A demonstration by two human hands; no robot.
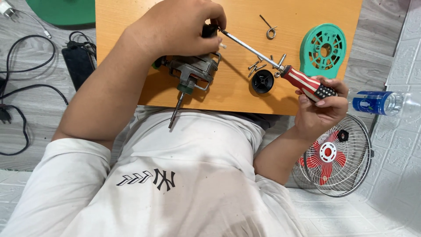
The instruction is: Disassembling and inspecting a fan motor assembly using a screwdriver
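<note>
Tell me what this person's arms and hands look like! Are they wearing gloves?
No gloves! The left hand and the right hand are both bare, with no rings or watch showing. Nothing is worn past the wrists until the short white sleeves of a T-shirt, which has a dark mark on the front.
</note>
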